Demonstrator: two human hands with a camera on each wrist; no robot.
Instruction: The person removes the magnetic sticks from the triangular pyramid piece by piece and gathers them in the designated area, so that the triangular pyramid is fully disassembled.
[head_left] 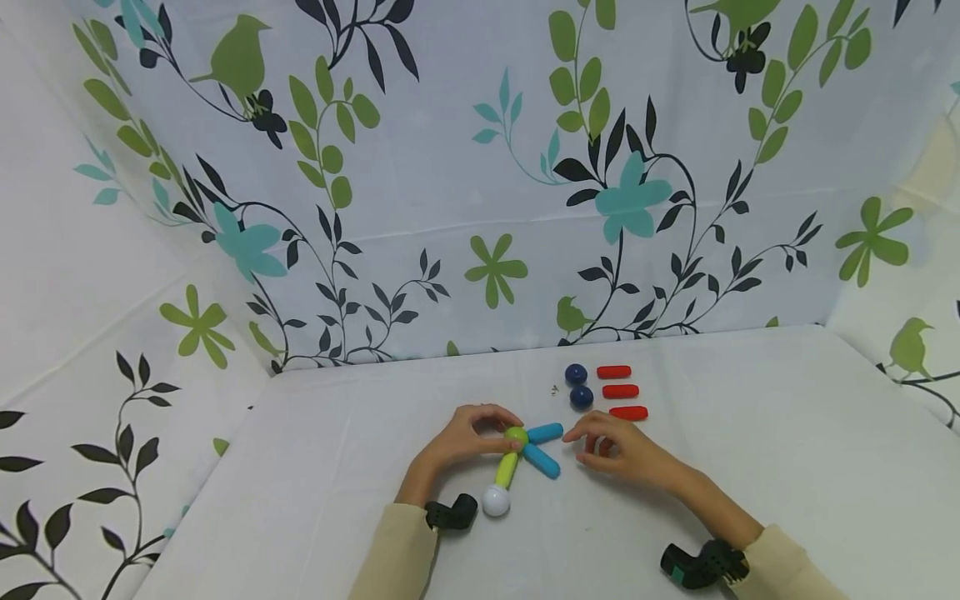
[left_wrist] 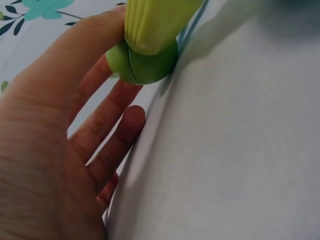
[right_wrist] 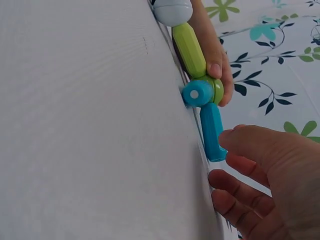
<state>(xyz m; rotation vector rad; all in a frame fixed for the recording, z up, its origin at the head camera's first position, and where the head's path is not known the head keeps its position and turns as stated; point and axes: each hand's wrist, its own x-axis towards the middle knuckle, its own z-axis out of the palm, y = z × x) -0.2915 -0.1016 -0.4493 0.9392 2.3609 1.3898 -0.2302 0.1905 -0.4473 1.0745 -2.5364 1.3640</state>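
Green ball (head_left: 516, 434) under left hand (head_left: 465, 440) fingertips, right hand (head_left: 618, 450) nearby.

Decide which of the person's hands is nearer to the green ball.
Left. The left hand pinches the green ball in its fingers, while the right hand sits apart, beyond the two blue rods.

Left hand (head_left: 465, 440) in pinching grip, right hand (head_left: 618, 450) loosely curled, idle

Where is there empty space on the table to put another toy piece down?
Bare table lies right of the red rods, and left of the left hand. It is crowded in the middle, around the green ball, blue rods and right hand.
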